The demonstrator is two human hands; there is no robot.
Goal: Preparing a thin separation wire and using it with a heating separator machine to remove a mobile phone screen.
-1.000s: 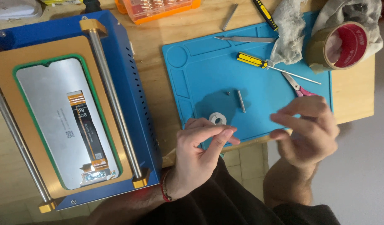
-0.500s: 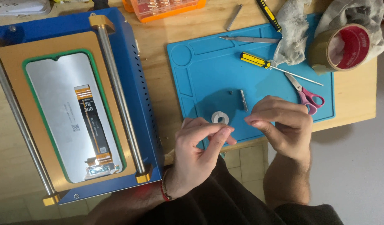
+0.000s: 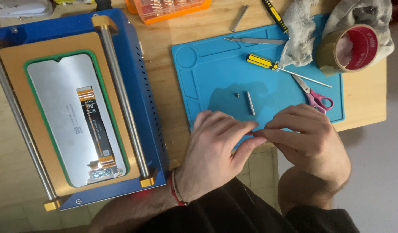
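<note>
From the head camera, both hands meet over the near edge of the blue mat [image 3: 216, 73] on the table [image 3: 164, 64]. The left hand [image 3: 214, 149] and right hand [image 3: 309, 140] have their fingers [image 3: 246, 144] drawn together, tips touching between them; whatever they pinch is too small or hidden, so I cannot tell what they hold. Just beyond the hands, a small screw [image 3: 236, 95] and a short metal pin [image 3: 250, 103] lie on the mat. Farther back lie a screwdriver [image 3: 261, 61], tweezers [image 3: 255, 41], scissors [image 3: 313, 96] and a tape roll [image 3: 348, 49]. To the left, a phone screen [image 3: 69, 116] sits face down in a blue machine [image 3: 143, 86].
</note>
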